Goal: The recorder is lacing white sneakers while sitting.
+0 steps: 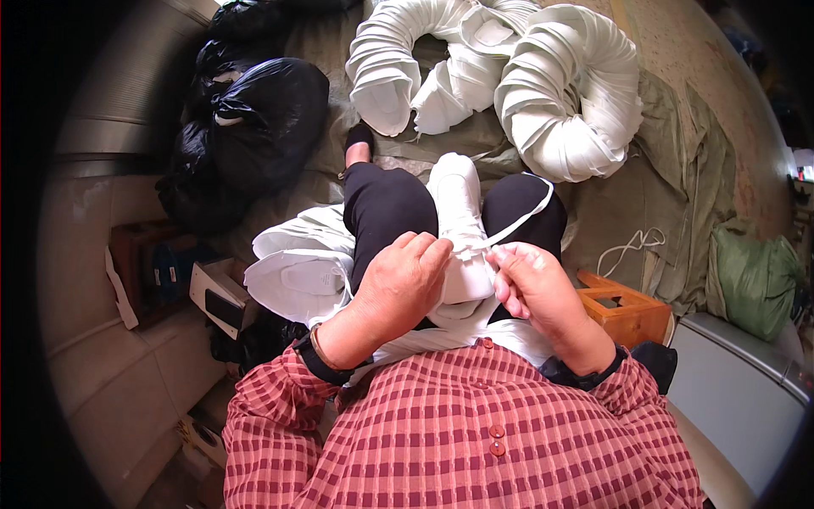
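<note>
Head view: the fingers of the left hand [398,284] and right hand [534,284] pinched a thin white strap [519,219] on a white stack [462,225] lying on the person's lap. The strap looked loose, so it could slip free and the stack could slide off toward the white pile [301,271] beside the knee.

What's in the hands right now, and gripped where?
Both hands pinch the thin white strap at the near end of a stack of white fabric pieces on the lap: left hand, right hand.
</note>
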